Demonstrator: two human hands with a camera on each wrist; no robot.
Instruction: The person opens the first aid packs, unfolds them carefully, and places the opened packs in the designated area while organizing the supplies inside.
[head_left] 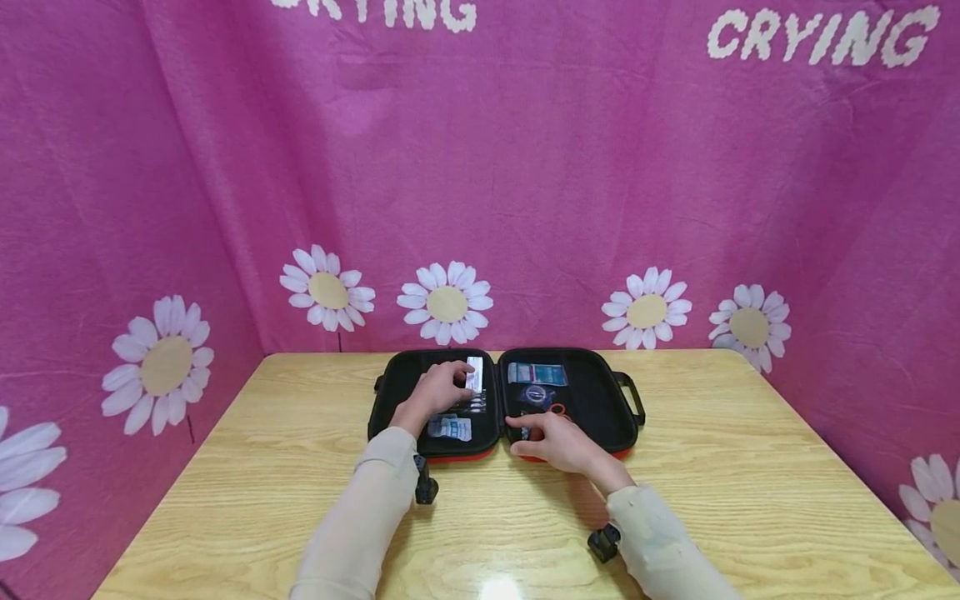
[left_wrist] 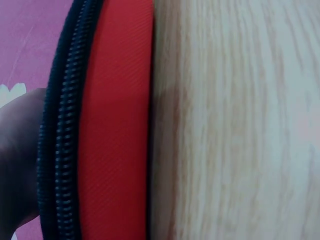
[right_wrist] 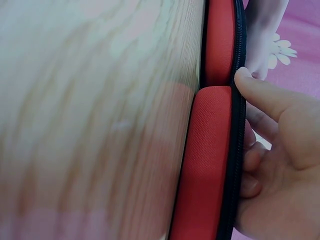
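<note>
A black-lined case (head_left: 600, 392) with a red shell lies unfolded on the table. Over its left half, my left hand (head_left: 435, 390) pinches a small white packet (head_left: 475, 373) between thumb and fingers. Slim silver-tipped tools (head_left: 477, 405) sit just below that packet. My right hand (head_left: 558, 442) rests at the front rim of the right half, near the hinge. In the right wrist view, its thumb (right_wrist: 255, 90) lies at the black zip edge (right_wrist: 235, 150), while the other fingers reach inside, partly hidden. An orange-handled item (head_left: 557, 409) lies beside this hand.
A pale packet (head_left: 450, 428) lies in the left half. The right half holds a blue-and-white packet (head_left: 537, 374) and a round item in a clear bag (head_left: 536, 395). A black carry handle (head_left: 632, 398) sticks out at right. Behind the wooden table (head_left: 750, 483) hangs a pink curtain (head_left: 525, 167).
</note>
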